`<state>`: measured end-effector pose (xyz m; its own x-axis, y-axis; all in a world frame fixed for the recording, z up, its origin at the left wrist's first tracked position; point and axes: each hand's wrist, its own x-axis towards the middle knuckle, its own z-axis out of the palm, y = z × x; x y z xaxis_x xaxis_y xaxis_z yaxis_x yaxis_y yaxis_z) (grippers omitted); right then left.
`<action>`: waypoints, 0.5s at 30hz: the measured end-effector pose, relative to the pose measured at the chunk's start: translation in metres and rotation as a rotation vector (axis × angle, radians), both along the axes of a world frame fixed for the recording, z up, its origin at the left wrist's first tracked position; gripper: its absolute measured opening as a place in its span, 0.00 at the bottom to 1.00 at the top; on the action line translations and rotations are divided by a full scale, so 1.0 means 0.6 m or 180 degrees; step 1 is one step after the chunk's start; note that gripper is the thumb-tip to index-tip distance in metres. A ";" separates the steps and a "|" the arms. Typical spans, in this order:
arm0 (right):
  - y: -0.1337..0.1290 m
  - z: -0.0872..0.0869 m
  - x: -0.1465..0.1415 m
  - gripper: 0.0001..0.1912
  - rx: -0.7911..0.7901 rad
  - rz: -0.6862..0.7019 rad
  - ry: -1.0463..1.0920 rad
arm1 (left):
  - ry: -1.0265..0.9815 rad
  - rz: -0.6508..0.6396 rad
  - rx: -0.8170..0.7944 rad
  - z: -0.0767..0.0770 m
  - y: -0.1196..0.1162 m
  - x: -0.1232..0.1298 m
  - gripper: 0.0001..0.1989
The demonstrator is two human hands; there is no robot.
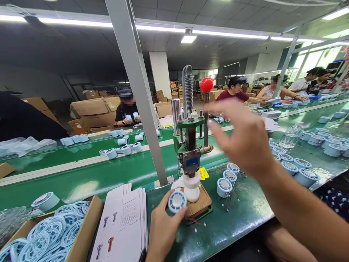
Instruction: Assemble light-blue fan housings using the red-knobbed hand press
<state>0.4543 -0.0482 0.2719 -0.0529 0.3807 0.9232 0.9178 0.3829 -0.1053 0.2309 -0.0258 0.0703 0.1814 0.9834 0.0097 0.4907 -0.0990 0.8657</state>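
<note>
Carefully, the left hand [163, 227] is pinching a round blue part [177, 201] by its rim, thumb and finger pressing opposite sides, above the counter [234, 227] and just beside the white blocks [192, 194] of the hand press [191, 163]. The right hand [242, 136], blurred, is spreading its fingers near the lever [206, 109] below the red knob [207, 84]; whether they are touching it, one cannot tell. Good handling is probably calling for a level rim, a light side grip, red wires [195, 220] trailing outside the blocks, and fingertips keeping clear whenever the lever is moving
</note>
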 end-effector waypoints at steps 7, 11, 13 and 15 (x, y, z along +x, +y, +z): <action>0.216 0.157 0.068 0.26 -0.0738 0.1258 0.1098 | -0.0750 -0.0604 0.0102 -0.008 0.078 0.094 0.27; 0.235 0.161 0.062 0.24 -0.1165 0.1803 0.1508 | -0.0943 -0.0833 0.0049 -0.025 0.082 0.108 0.25; 0.192 0.156 0.060 0.22 -0.1022 0.1718 0.1614 | -0.1000 -0.0878 0.0026 -0.027 0.074 0.103 0.29; 0.114 0.121 0.056 0.21 -0.0763 0.1598 0.1502 | -0.0936 -0.0839 0.0029 -0.027 0.058 0.087 0.36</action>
